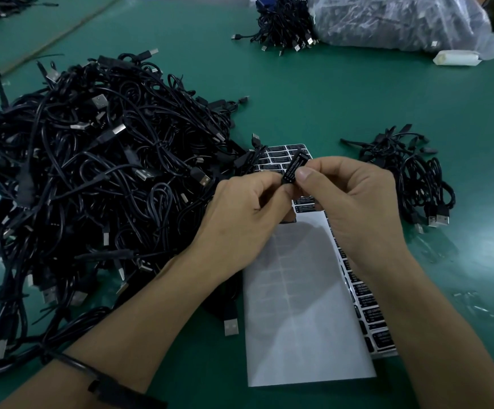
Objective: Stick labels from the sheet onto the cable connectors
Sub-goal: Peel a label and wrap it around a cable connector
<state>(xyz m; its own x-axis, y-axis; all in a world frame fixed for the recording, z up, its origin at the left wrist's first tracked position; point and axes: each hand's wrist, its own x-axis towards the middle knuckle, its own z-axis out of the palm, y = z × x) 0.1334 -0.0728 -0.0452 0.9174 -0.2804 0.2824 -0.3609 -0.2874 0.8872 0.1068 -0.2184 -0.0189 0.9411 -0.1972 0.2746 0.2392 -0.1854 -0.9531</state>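
Note:
A small black cable connector (294,168) with a black "LED CONTROLLER" label on its top face is held above the label sheet (278,159). My left hand (243,214) grips its lower end. My right hand (355,199) pinches it from the right, the thumb pressing on the label. The sheet carries rows of black labels at its far end and along its right edge (369,305). A white, peeled backing sheet (302,305) lies over it, nearer to me.
A big tangled heap of black USB cables (92,172) fills the left of the green table. A smaller bundle of cables (419,178) lies to the right of my hands. Far back are another cable bundle (284,25) and a clear plastic bag (402,22).

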